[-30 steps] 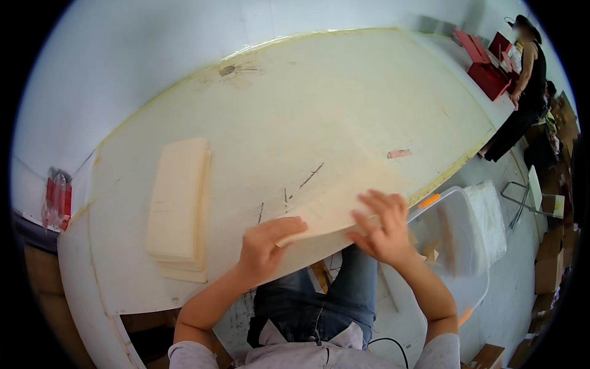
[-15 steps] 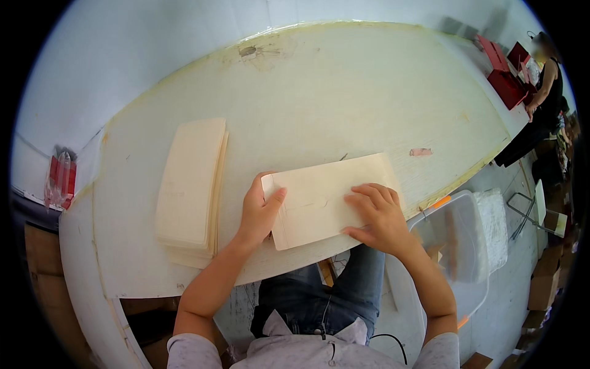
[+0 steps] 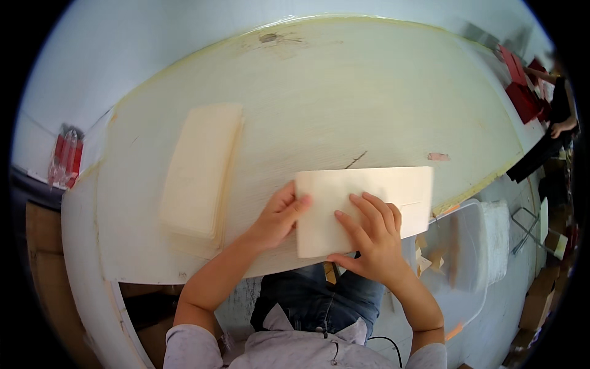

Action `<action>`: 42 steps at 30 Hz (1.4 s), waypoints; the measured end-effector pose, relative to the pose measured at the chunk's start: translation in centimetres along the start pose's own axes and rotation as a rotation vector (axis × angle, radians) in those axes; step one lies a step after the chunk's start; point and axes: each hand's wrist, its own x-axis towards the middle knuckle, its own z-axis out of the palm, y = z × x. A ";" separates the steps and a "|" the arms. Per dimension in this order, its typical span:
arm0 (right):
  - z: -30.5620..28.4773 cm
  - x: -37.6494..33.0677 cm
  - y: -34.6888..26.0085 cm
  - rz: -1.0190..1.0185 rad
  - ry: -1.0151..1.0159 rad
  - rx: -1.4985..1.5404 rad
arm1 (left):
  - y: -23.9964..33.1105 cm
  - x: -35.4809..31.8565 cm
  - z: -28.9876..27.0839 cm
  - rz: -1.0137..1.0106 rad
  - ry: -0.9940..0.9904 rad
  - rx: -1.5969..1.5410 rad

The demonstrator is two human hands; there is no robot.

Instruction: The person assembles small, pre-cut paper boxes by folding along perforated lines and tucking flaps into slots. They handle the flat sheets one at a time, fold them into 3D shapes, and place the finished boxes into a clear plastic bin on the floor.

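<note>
A flat cream cardboard piece [image 3: 329, 203], folded like a sleeve or envelope, lies nearly level over the front edge of the table. My left hand [image 3: 278, 215] pinches its left end, thumb on the face and fingers behind. Spread across the face is my right hand [image 3: 372, 240], fingers stretched out and thumb along the lower edge. To the left, a stack of similar cream pieces [image 3: 200, 172] rests on the pale table [image 3: 295, 104], slightly fanned at its right and near sides.
A clear plastic bin [image 3: 470, 246] with cream scraps stands beyond the table's right edge. A co-worker [image 3: 556, 117] stands at the far right by red boxes [image 3: 522, 92]. A dark twig-like mark [image 3: 356, 160] and a pinkish patch [image 3: 438, 157] show on the table.
The cardboard piece has shifted right and turned more level, both hands moving with it. My view has shifted a little. The co-worker's arms have changed position.
</note>
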 end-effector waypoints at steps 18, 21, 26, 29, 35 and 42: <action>0.9 1.1 -0.4 -0.053 0.075 0.085 | 0.2 -0.3 1.0 0.341 0.258 1.112; 0.3 2.5 0.9 0.053 0.200 0.105 | 0.3 -0.3 1.4 0.414 0.234 1.197; -1.3 3.4 3.9 0.345 -0.381 0.631 | 1.1 -0.5 1.9 0.407 0.106 1.168; -1.9 3.2 5.1 0.570 -0.716 1.413 | 1.9 -0.6 1.7 0.467 -0.069 1.198; 1.8 0.8 2.7 0.525 -0.524 1.631 | 1.7 -0.8 2.7 0.583 -0.120 1.232; 2.0 0.6 2.3 0.913 -0.439 2.181 | 1.3 -0.1 2.5 0.706 -0.014 1.239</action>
